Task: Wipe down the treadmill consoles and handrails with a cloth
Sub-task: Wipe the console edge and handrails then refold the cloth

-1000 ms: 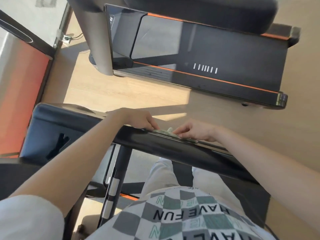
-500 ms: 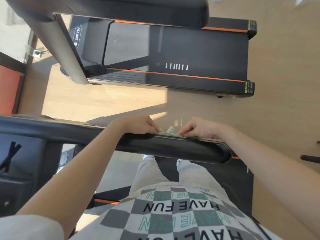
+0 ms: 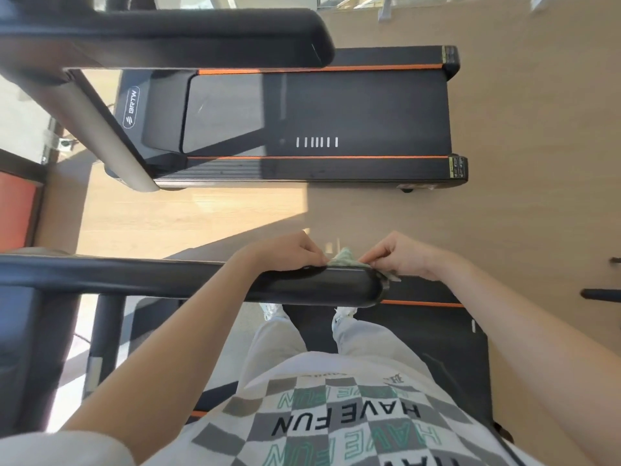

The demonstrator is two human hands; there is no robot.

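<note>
Handrail (image 3: 201, 280) crosswise, free end rightward, cloth (image 3: 342, 258) pinched by left hand (image 3: 289, 250), right hand (image 3: 403, 255)

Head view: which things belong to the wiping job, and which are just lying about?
In the job: cloth, black handrail, left hand and right hand pinching the cloth.
Just there: neighbouring treadmill, wooden floor.

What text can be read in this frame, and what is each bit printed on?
"BRTW": front cover of the neighbouring treadmill.
"HAVE FUN": checked shirt, upside down to the camera.
Stickers on that treadmill's rear corners: too small to read.
Small emblem on the shirt: unreadable.
</note>
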